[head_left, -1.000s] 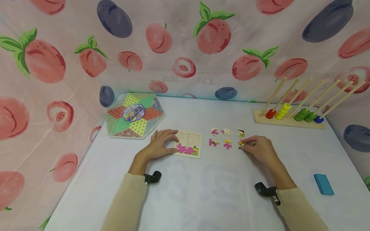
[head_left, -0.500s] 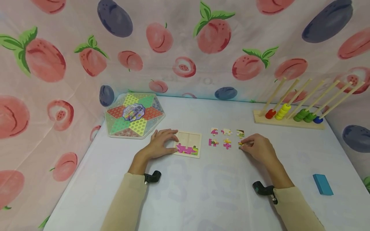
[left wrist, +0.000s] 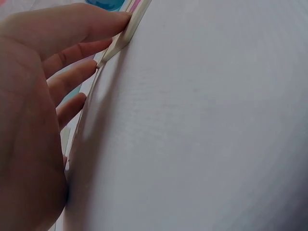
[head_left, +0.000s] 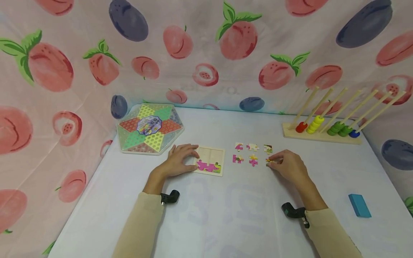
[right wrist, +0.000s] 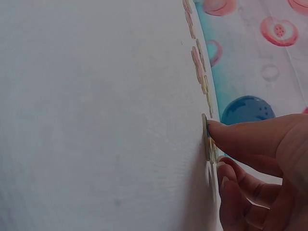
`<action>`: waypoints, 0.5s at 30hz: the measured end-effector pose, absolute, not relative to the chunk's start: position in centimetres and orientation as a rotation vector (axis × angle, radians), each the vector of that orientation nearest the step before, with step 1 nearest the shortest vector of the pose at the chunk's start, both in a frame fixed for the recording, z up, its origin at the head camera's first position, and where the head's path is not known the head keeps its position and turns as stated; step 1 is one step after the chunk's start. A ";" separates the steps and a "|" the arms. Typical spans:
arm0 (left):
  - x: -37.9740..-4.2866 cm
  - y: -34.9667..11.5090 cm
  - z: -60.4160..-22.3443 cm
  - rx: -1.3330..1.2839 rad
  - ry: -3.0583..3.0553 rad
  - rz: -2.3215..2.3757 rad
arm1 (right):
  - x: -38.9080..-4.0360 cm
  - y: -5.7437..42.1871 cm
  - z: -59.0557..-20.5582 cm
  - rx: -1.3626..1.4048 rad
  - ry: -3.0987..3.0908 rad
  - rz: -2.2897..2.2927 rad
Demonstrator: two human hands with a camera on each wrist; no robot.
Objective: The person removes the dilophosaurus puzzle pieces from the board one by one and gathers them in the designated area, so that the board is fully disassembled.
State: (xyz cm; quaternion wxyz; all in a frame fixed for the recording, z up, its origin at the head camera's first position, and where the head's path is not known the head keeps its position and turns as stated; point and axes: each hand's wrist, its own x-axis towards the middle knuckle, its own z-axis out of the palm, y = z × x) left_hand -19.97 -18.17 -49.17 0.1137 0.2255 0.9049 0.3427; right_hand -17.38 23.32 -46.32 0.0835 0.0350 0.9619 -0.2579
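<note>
In the head view my left hand (head_left: 176, 161) holds the left side of a small square wooden puzzle tray (head_left: 217, 154), thumb at the near corner and fingers toward the far one. The left wrist view shows the thumb on the tray's edge. Joined pink and green pieces (head_left: 209, 167) fill the tray's near part. To the right, my right hand (head_left: 288, 165) pinches a small jigsaw piece (right wrist: 205, 137) at table level, its fingers partly hiding it. Several loose jigsaw pieces (head_left: 253, 147) lie in two rows between the tray and this hand.
A hexagonal Chinese checkers set (head_left: 135, 125) lies at the back left. A wooden bead rack (head_left: 322, 135) with upright rods stands at the back right. One blue block (head_left: 359, 206) lies at right on the white table (head_left: 226, 222), before a fruit-print cloth (head_left: 206, 46).
My right hand and wrist have shifted slightly left, the fingers closing further over the piece. My left hand and the tray stay in place.
</note>
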 end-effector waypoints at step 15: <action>-20.4 -18.8 -48.7 0.636 2.580 0.951 | -17.7 20.3 -44.4 0.018 2.882 -0.975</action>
